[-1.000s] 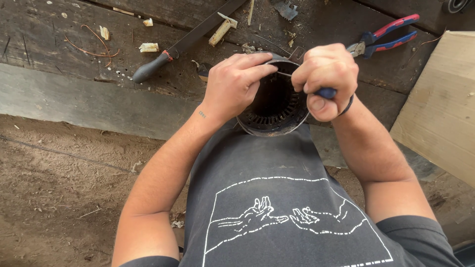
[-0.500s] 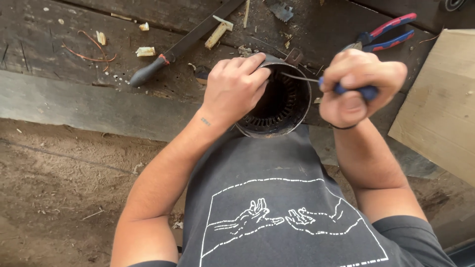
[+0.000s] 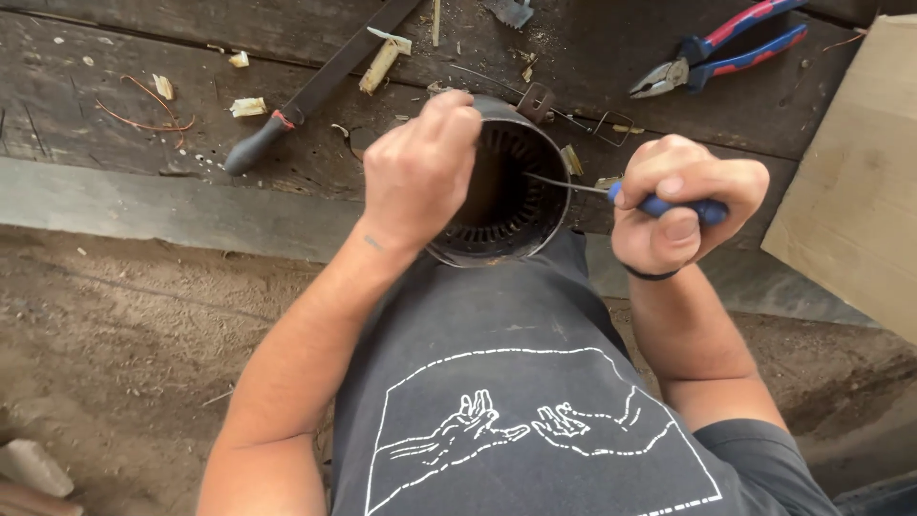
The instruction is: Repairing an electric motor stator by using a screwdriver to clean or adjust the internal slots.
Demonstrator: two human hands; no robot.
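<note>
- Light: soft, even daylight; no glare anywhere.
- Shadows: weak and diffuse; the inside of the slotted metal cylinder (image 3: 506, 196) is the darkest area.
- Left of the cylinder, the wooden bench (image 3: 115, 67) is evenly lit, its grain sharp.
- Right of the cylinder, the pale board (image 3: 860, 191) is brightest.
- Focus: sharp overall; slight softening below the cylinder, at the lower corners.

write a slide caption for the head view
Left hand steadies a slotted metal cylinder at a bench edge while the right hand pokes a blue-handled tool into it.
</note>
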